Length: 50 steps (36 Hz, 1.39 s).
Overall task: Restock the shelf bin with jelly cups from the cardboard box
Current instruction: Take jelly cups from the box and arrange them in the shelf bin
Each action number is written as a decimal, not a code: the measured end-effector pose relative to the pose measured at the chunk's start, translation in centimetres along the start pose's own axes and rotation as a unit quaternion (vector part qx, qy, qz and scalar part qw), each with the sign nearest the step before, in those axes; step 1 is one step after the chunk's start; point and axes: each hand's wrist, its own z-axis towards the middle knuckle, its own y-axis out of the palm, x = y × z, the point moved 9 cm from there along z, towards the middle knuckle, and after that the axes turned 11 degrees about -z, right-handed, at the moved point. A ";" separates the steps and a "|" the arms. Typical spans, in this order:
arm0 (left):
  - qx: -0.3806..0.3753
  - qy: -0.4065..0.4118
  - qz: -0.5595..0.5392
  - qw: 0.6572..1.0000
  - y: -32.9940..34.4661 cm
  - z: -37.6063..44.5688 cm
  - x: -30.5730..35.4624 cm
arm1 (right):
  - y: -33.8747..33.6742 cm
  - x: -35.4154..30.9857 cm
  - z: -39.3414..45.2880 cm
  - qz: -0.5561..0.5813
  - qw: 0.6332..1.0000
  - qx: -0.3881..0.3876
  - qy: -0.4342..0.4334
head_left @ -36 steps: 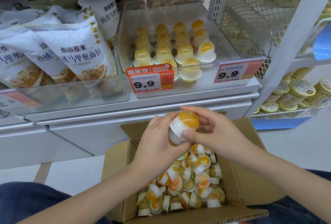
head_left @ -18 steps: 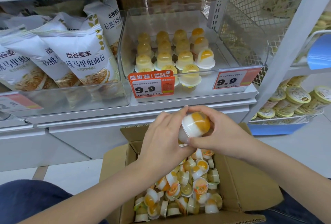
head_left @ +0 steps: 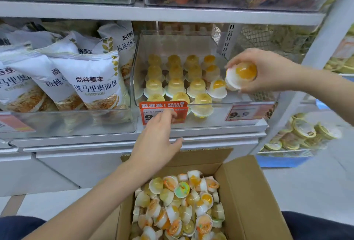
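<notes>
- The right hand (head_left: 268, 69) grips one jelly cup (head_left: 241, 75) with thumb and fingers curled round its sides; the cup is tilted, its orange dome facing up and toward the camera, its wide white rim pointing down-left
- That cup hangs over the right side of the clear shelf bin (head_left: 254, 98), just beside the front-right cup of the standing rows (head_left: 181, 82); the bare floor of the bin lies directly under and to the right of it
- So, as I judge it, the move ahead is a short drop downward with the rim turned flat, so the cup lands dome-up like its neighbours
- The left hand (head_left: 159, 142) holds nothing, its fingers loosely spread, hovering in front of the red price tag (head_left: 164, 106) on the bin's front wall; it is farther from the open spot than the right
- The cardboard box (head_left: 247, 188) sits below with its flaps open, a loose heap of cups (head_left: 180, 203) inside
- Likely hindrances: the bin's front wall and the nearest standing cup (head_left: 217, 88), which could be knocked
- Bread bags (head_left: 95, 82) fill the neighbouring bin to the left, well apart
</notes>
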 end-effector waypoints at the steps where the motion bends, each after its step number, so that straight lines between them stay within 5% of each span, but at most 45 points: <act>1: -0.001 -0.001 0.007 1.000 0.0 0.1 0.0 | 0.7 -0.2 1.0 -0.033 0.998 -0.029 -0.040; 5: 0.003 0.011 0.021 1.000 -0.1 0.4 0.1 | 4.5 -0.7 3.0 -0.125 0.972 -0.151 -0.133; 10: 0.008 0.005 -0.009 1.000 -0.4 0.6 -0.3 | 7.3 -1.4 3.0 -0.093 0.957 -0.213 -0.171; 23: 0.019 0.019 -0.018 0.999 -0.3 0.7 -0.4 | 9.1 -2.6 3.2 -0.129 0.934 -0.229 -0.242; 50: 0.026 0.029 -0.023 0.999 -0.2 0.7 -0.3 | 9.7 -2.9 2.8 -0.175 0.913 -0.282 -0.235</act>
